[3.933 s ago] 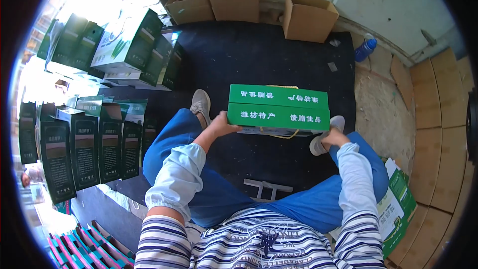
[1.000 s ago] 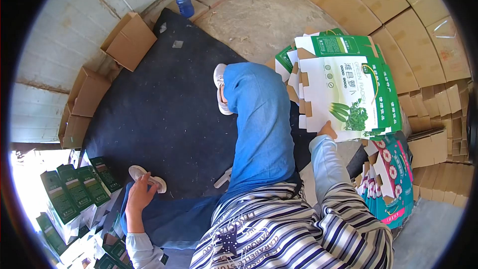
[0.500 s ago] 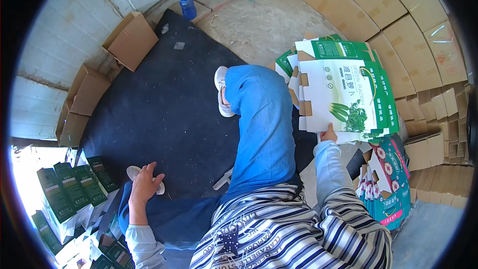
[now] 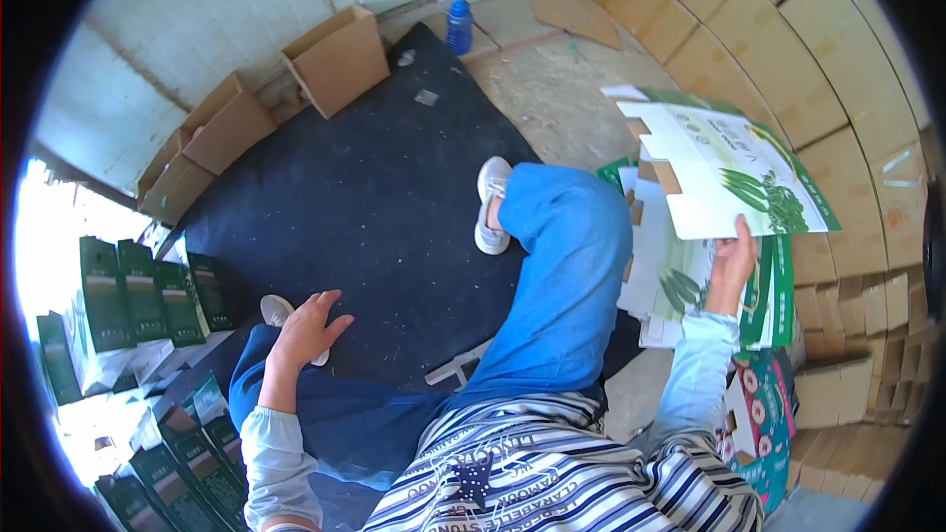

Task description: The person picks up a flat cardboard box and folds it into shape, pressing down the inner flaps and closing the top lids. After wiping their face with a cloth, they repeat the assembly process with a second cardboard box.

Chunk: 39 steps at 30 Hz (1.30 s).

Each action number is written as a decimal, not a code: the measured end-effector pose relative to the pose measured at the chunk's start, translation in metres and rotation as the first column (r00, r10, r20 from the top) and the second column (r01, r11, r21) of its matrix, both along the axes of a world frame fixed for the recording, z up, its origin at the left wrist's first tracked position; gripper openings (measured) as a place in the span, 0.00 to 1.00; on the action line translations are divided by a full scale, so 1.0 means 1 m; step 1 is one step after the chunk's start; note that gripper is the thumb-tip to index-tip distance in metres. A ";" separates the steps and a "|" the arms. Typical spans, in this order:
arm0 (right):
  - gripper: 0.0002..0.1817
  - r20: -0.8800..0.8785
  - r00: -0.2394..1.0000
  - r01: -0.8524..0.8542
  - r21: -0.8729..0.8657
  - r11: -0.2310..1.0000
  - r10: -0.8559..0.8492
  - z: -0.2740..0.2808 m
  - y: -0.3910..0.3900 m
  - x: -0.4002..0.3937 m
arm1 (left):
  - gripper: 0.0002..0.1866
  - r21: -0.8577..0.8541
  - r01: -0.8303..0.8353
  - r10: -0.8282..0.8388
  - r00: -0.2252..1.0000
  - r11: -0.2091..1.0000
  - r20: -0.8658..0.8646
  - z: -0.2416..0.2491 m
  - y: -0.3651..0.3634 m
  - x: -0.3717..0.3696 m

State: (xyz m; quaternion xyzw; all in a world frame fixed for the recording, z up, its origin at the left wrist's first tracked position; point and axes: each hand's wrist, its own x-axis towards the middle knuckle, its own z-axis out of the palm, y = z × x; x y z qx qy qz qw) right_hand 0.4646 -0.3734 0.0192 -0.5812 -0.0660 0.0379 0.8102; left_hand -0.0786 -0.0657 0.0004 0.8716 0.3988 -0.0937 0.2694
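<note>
My right hand [image 4: 733, 258] grips the near edge of a flat, unfolded green and white radish carton [image 4: 711, 163], its thumb on the printed face. The carton is lifted and tilted above a stack of similar flat cartons [image 4: 655, 281]. Pictures of green radishes and leaves show on its front, and a yellow cord handle lies along its right side. My left hand [image 4: 307, 331] holds nothing; its fingers are spread over my bent left leg, near my shoe.
Assembled dark green boxes [image 4: 163, 296] stand at the left. Open brown cartons [image 4: 340, 59] line the wall, with a blue bottle [image 4: 459, 27] at the back. Brown boxes [image 4: 749, 49] are stacked high at the right. Teal and pink cartons [image 4: 767, 424] stand at lower right. A black mat [image 4: 365, 207] covers the floor.
My right hand has raised the top radish carton off the stack, uncovering another one beneath. The whole view has shifted and turned a little. My left hand stays over my left leg.
</note>
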 end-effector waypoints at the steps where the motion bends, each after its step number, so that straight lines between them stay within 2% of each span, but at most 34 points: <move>1: 0.23 0.043 0.994 -0.103 0.051 0.993 0.100 0.014 0.008 -0.006 | 0.29 -0.039 -0.038 0.040 0.998 0.999 0.049 0.003 0.002 0.003; 2: 0.23 0.064 0.979 -0.198 0.108 0.974 0.192 0.030 0.020 -0.017 | 0.29 -0.077 -0.078 0.086 0.992 0.994 0.097 0.008 0.004 0.006; 3: 0.23 0.049 0.960 -0.280 0.157 0.947 0.276 0.046 0.033 -0.031 | 0.30 -0.202 -0.129 0.163 0.974 0.971 0.158 0.021 0.007 0.013; 5: 0.23 0.021 0.906 -0.418 0.194 0.888 0.422 0.060 0.061 -0.062 | 0.32 -0.368 -0.133 0.300 0.844 0.920 0.445 0.002 0.024 0.012; 7: 0.23 -0.009 0.841 -0.532 0.163 0.831 0.541 0.059 0.087 -0.094 | 0.35 -0.543 -0.142 0.471 0.701 0.827 0.535 0.034 0.034 0.030; 10: 0.23 -0.062 0.671 -0.731 0.114 0.673 0.739 0.040 0.128 -0.154 | 0.40 -0.703 0.019 0.659 0.333 0.711 0.675 0.050 0.052 0.034; 12: 0.20 -0.237 0.554 -0.793 0.140 0.593 0.798 0.017 0.143 -0.192 | 0.41 -0.718 0.170 0.711 0.109 0.675 0.695 0.047 0.063 0.027; 13: 0.19 -0.276 0.433 -0.841 0.220 0.495 0.858 0.010 0.149 -0.212 | 0.40 -0.722 0.173 0.732 0.011 0.670 0.682 0.065 0.055 0.021; 14: 0.20 -0.359 0.378 -0.855 0.218 0.471 0.853 0.000 0.153 -0.228 | 0.39 -0.725 0.176 0.744 -0.085 0.666 0.663 0.083 0.046 0.013; 15: 0.19 -0.406 0.254 -0.849 0.341 0.403 0.878 -0.018 0.156 -0.239 | 0.35 -0.730 0.204 0.754 -0.084 0.653 0.651 0.076 0.051 -0.003; 16: 0.20 -0.450 0.097 -0.816 0.475 0.330 0.888 -0.031 0.158 -0.249 | 0.33 -0.645 0.210 0.663 -0.021 0.735 0.748 0.070 0.057 -0.019; 18: 0.20 -0.581 -0.024 -0.738 0.559 0.377 0.813 -0.053 0.160 -0.277 | 0.30 -0.648 0.008 0.642 0.130 0.762 0.756 0.061 0.061 -0.034; 20: 0.20 -0.608 -0.162 -0.707 0.621 0.339 0.777 -0.077 0.153 -0.296 | 0.30 -0.790 -0.078 0.792 0.109 0.609 0.600 0.043 0.063 -0.039; 21: 0.15 -0.668 -0.192 -0.669 0.625 0.402 0.719 -0.087 0.150 -0.304 | 0.30 -0.835 -0.109 0.842 0.094 0.539 0.531 0.032 0.064 -0.037; 22: 0.14 -0.686 -0.236 -0.659 0.634 0.406 0.688 -0.090 0.147 -0.310 | 0.30 -0.874 -0.137 0.885 0.075 0.467 0.461 0.021 0.064 -0.036; 24: 0.14 -0.722 -0.261 -0.557 0.655 0.511 0.641 -0.089 0.138 -0.324 | 0.24 -0.929 -0.184 0.947 0.063 0.321 0.315 0.002 0.060 -0.027; 25: 0.14 -0.739 -0.282 -0.532 0.652 0.541 0.612 -0.093 0.134 -0.326 | 0.23 -0.911 -0.271 0.950 0.112 0.311 0.291 -0.003 0.058 -0.022; 27: 0.15 -0.769 -0.315 -0.474 0.635 0.610 0.556 -0.108 0.122 -0.323 | 0.23 -0.899 -0.277 0.936 0.192 0.339 0.294 -0.009 0.054 -0.017; 30: 0.21 -0.775 -0.363 -0.637 0.611 0.470 0.517 -0.118 0.110 -0.314 | 0.23 -0.882 -0.250 0.904 0.271 0.399 0.331 -0.011 0.049 -0.010; 31: 0.28 -0.825 -0.344 -0.769 0.522 0.370 0.448 -0.114 0.107 -0.309 | 0.23 -0.873 -0.241 0.888 0.301 0.424 0.348 -0.012 0.049 -0.008; 32: 0.30 -0.831 -0.368 -0.878 0.458 0.138 0.418 -0.106 0.104 -0.298 | 0.23 -0.867 -0.250 0.886 0.302 0.430 0.352 -0.013 0.048 -0.007; 33: 0.31 -0.841 -0.383 -0.923 0.369 -0.112 0.382 -0.094 0.103 -0.281 | 0.23 -0.861 -0.260 0.885 0.298 0.437 0.359 -0.014 0.045 -0.006; 34: 0.33 -0.856 -0.388 -0.895 0.261 -0.363 0.341 -0.081 0.102 -0.267 | 0.23 -0.856 -0.270 0.885 0.288 0.441 0.365 -0.016 0.044 -0.005; 35: 0.33 -0.879 -0.276 -0.870 0.057 -0.490 0.389 -0.050 0.109 -0.265 | 0.26 -0.842 -0.282 0.877 0.299 0.459 0.377 -0.015 0.045 -0.004; 37: 0.30 -0.740 -0.168 -0.797 -0.287 -0.532 0.651 -0.017 0.131 -0.248 | 0.29 -0.861 -0.288 0.893 0.301 0.419 0.333 -0.012 0.047 -0.001; 39: 0.21 -0.489 -0.018 -0.823 -0.487 -0.290 0.872 0.006 0.164 -0.244 | 0.32 -0.872 -0.277 0.897 0.309 0.404 0.317 -0.010 0.051 0.012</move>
